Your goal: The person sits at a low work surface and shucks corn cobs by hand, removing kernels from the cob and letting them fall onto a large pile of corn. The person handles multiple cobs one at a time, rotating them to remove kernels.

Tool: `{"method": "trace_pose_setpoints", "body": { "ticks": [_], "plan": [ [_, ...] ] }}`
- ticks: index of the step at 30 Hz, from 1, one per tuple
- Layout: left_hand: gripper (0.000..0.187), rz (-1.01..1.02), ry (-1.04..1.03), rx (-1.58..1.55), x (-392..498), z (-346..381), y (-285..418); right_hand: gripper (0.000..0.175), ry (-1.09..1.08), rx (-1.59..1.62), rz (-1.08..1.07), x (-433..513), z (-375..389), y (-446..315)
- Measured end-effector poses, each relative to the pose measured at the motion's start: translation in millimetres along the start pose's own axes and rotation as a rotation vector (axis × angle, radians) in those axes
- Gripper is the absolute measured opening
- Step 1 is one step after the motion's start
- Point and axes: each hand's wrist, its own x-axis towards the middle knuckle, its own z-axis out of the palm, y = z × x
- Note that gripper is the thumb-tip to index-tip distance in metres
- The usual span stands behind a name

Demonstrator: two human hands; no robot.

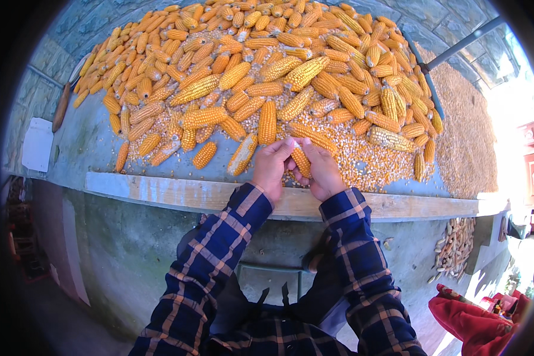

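Note:
Both of my hands meet at the near edge of a large heap of dried corn cobs [267,123]. My left hand [272,165] and my right hand [324,170] grip one small orange corn cob [301,163] between them, tilted, with its pale end up by the thumbs. A cob with a stripped pale side [242,155] lies left of my left hand. Just beyond my fingers rests a long orange cob [312,136]. Loose corn kernels [360,171] are scattered under and to the right of my right hand.
A wooden board [138,187] edges the near side of the surface. Loose grain [465,147] spreads beyond a dark bar at right. Pale cobs [455,247] lie piled at lower right, near red cloth [467,318]. A white sheet [38,144] is at far left.

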Motion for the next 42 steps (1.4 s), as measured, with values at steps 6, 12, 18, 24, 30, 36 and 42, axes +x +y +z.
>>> {"method": "trace_pose_setpoints", "body": {
  "ticks": [6,12,18,24,30,36,42],
  "plan": [
    [0.033,-0.001,0.058,-0.013,2,-1,8,0.042,-0.051,-0.112,-0.077,-3,2,2],
    [0.033,0.049,-0.002,0.007,-2,-3,8,0.042,-0.022,-0.084,-0.045,5,3,6],
    [0.032,-0.006,0.018,-0.076,0,2,8,0.042,-0.047,0.065,0.060,-6,-5,-7],
    [0.035,0.036,0.033,-0.045,2,-3,11,0.037,-0.039,-0.040,-0.021,-1,2,1],
    [0.033,-0.014,-0.009,0.001,5,-7,7,0.036,0.018,0.006,0.008,2,-1,2],
    [0.031,-0.005,0.022,0.092,-2,-2,8,0.036,0.008,-0.243,-0.065,-2,2,-2],
    [0.033,0.088,0.092,0.030,-2,12,-4,0.035,0.107,-0.314,-0.166,8,-2,8]
  ]
}}
